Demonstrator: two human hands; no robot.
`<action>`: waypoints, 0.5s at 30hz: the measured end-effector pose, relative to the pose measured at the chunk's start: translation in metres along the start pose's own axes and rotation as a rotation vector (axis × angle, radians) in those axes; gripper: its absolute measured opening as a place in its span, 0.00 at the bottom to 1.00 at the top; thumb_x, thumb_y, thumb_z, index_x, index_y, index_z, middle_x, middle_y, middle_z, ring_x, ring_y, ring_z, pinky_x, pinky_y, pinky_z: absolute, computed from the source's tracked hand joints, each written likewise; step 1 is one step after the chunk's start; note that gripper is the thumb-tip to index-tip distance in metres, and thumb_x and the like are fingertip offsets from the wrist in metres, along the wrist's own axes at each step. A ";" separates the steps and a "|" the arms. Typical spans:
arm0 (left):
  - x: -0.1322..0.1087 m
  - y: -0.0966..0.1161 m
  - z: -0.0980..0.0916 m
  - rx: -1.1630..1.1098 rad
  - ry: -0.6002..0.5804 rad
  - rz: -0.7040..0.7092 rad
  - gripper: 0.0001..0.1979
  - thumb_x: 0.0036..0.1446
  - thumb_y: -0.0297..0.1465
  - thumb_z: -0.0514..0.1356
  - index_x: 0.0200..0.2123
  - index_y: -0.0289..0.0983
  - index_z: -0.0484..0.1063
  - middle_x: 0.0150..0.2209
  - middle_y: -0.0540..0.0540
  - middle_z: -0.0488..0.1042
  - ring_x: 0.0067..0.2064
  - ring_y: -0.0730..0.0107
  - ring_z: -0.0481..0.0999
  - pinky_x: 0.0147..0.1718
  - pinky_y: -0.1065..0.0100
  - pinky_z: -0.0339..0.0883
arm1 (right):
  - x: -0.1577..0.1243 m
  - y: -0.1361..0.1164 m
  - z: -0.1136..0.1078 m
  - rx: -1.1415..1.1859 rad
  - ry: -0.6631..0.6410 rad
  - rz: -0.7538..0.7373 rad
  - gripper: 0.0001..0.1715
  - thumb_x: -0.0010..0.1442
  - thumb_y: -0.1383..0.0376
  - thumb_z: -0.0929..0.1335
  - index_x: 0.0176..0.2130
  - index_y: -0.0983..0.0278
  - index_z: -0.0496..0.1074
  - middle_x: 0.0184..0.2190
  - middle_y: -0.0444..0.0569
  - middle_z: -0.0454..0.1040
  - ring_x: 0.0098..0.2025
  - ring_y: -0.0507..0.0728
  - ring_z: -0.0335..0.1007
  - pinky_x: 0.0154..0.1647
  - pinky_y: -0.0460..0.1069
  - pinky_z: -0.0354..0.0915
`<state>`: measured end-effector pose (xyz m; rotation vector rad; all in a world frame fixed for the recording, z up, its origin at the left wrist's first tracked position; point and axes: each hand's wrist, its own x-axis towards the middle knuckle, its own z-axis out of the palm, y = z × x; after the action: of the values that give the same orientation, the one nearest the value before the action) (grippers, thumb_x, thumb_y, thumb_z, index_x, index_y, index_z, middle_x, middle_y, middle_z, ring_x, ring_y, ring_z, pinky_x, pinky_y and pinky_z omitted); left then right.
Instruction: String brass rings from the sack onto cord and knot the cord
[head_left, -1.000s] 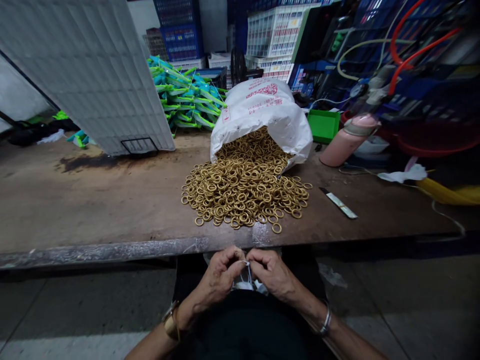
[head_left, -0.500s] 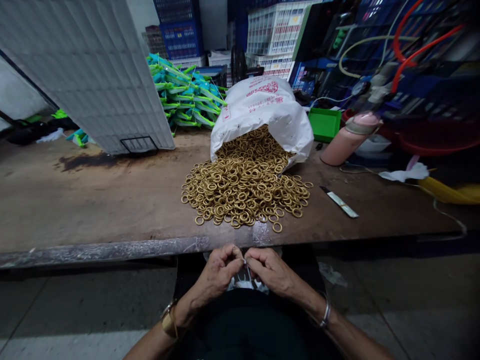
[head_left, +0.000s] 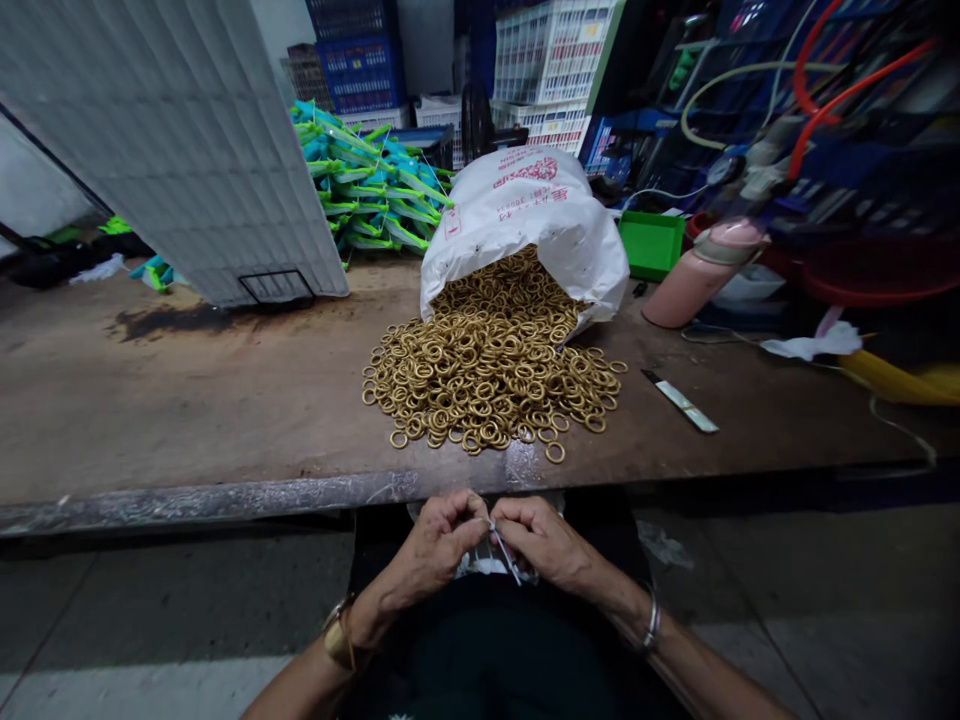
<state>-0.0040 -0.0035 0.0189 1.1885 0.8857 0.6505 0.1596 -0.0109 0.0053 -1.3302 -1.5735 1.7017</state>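
Note:
My left hand (head_left: 444, 538) and my right hand (head_left: 541, 540) meet just below the table's front edge, above my lap. Both are closed in a pinch, fingertips nearly touching. Between them runs a thin white string (head_left: 506, 555), its loose end slanting down to the right. Whether a knot or a small part sits at the fingertips is too small to tell. Beyond the hands, a heap of gold-coloured rings (head_left: 487, 385) spills from the mouth of a white sack (head_left: 525, 210) lying on the table. Some white material (head_left: 484, 566) shows under the hands, partly hidden.
On the wooden table (head_left: 187, 400) stand a grey ribbed panel (head_left: 225, 150) at left, a pile of green and blue plastic pieces (head_left: 375, 190), a utility knife (head_left: 684, 402), a pink bottle (head_left: 701, 275) and a green tray (head_left: 651, 245). Stacked crates (head_left: 555, 60) stand behind.
The loose end of the string has swung to the right and now slants below my right fingers. Both hands keep their pinch in nearly the same spot.

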 end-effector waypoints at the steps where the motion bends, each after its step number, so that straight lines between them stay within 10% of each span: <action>1: -0.001 0.000 0.000 0.001 -0.007 0.008 0.10 0.52 0.35 0.56 0.24 0.35 0.62 0.23 0.53 0.60 0.26 0.77 0.58 0.26 0.74 0.54 | 0.000 0.000 0.000 0.042 -0.016 0.019 0.12 0.53 0.64 0.60 0.21 0.65 0.64 0.16 0.38 0.60 0.18 0.46 0.54 0.18 0.41 0.51; 15: -0.002 -0.003 0.005 -0.086 -0.012 0.023 0.13 0.52 0.39 0.56 0.26 0.35 0.63 0.24 0.51 0.64 0.27 0.76 0.61 0.28 0.73 0.57 | -0.003 0.009 0.016 0.383 0.029 0.153 0.09 0.47 0.62 0.62 0.21 0.65 0.63 0.13 0.36 0.57 0.14 0.45 0.47 0.13 0.41 0.47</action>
<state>-0.0005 -0.0088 0.0173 1.1264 0.8270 0.6928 0.1494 -0.0227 -0.0038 -1.2918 -1.0796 1.9453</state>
